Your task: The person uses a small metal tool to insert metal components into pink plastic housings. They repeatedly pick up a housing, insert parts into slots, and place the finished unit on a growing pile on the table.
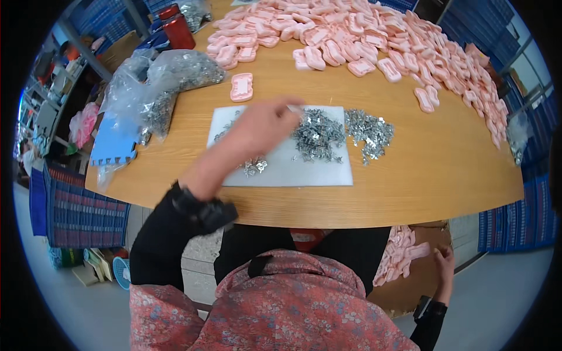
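Note:
My left hand (pixel 266 126) is stretched over a white foam sheet (pixel 281 178), above and beside a pile of small silver metal parts (pixel 319 137). Motion blurs its fingers, so whether it holds a part cannot be made out. A few more metal parts (pixel 254 167) lie under and beside my left wrist. Low on the right, below the table edge, my right hand (pixel 445 261) hangs with fingers loosely bent and apart, apparently holding nothing. Just left of its fingertips is a pink plastic piece (pixel 419 251), over a heap of similar pink pieces (pixel 398 257) in a brown cardboard box (pixel 430 234).
A single pink case (pixel 242 87) lies beyond the sheet. Pink cases (pixel 357 35) heap across the table's far and right side. Loose metal parts (pixel 369 134) sit right of the sheet. Plastic bags of metal parts (pixel 167 88), a blue foam mat (pixel 113 140) and a red jar (pixel 177 29) stand left.

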A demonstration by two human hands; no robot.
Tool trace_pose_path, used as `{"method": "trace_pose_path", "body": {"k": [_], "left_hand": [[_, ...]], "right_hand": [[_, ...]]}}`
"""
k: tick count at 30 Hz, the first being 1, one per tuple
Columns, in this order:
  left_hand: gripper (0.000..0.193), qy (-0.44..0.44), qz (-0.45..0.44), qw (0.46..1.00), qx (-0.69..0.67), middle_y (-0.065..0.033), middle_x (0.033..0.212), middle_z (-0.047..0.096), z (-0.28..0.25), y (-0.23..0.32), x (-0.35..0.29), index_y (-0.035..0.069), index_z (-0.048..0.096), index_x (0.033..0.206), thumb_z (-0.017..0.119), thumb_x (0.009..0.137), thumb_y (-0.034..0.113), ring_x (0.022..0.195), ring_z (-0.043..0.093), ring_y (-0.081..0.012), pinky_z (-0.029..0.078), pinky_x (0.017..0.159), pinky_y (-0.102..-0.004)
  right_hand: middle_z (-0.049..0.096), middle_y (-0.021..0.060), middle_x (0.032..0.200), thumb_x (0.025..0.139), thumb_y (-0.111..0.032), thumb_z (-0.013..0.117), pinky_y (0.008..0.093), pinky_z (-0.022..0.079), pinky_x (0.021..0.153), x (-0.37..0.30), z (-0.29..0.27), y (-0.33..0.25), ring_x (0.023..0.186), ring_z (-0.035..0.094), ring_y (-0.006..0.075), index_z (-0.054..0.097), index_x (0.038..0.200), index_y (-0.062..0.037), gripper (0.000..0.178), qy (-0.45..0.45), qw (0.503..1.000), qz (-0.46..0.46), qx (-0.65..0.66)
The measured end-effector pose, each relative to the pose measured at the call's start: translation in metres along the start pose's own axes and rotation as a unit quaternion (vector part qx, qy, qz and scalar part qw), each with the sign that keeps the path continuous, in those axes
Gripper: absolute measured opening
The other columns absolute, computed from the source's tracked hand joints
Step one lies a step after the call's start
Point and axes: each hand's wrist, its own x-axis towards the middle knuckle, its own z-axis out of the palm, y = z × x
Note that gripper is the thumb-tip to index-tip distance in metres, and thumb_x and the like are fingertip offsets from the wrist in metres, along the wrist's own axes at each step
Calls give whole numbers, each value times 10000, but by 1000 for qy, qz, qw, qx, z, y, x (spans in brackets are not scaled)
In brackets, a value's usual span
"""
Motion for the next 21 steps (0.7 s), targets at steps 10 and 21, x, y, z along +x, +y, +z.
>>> {"method": "trace_pose_path", "body": {"k": [10, 21], "left_hand": [[498, 122, -39, 913, 388, -275, 1218, 618, -59, -125, 125, 7, 563, 1301, 502, 942, 347, 1129, 613, -401, 485, 974, -447], [501, 76, -127, 923, -355, -149, 1040, 640, -71, -34, 57, 45, 452, 1412, 335, 968, 246, 817, 648, -184, 576, 683, -367]], "right_hand": [[644, 15, 1030, 1039, -232, 482, 262, 444, 785, 16, 66, -136, 905, 541, 98, 633, 1121, 37, 320, 71, 981, -177, -24], [638, 123, 817, 859, -49, 659, 327, 511, 686, 36, 217, -298, 731, 637, 229, 638, 1003, -26, 147, -128, 922, -352, -100]]}}
